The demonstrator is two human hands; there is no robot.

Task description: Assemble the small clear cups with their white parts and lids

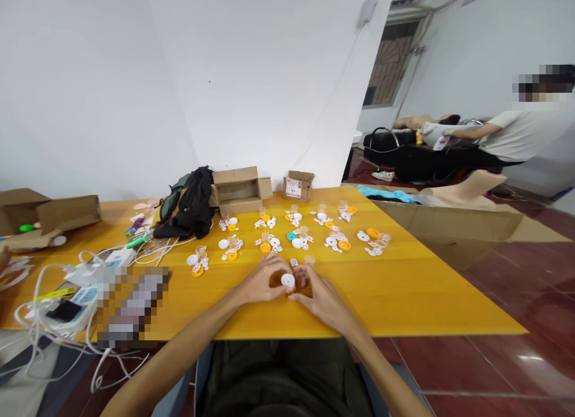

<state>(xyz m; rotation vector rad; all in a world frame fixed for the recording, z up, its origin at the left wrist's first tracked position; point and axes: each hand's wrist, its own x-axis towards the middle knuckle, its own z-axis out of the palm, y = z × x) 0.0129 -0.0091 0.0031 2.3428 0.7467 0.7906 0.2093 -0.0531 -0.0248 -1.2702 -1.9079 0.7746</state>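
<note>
Just above the near part of the table, my left hand curls its thumb and fingers around a small white round plastic piece. From the other side, the thumb and fingers of my right hand close on the same piece. A bit of orange shows under it, partly hidden by the fingers. Right beyond my hands lie a white dotted piece and a clear plastic cup. Farther back are several small groups of parts, with white discs, orange rings, a teal ring and clear cups.
An open cardboard box, a smaller box and a black bag stand along the wall. Power strips, white cables and a blurred phone-like device occupy the left. A large carton adjoins the table's right edge; a person sits beyond.
</note>
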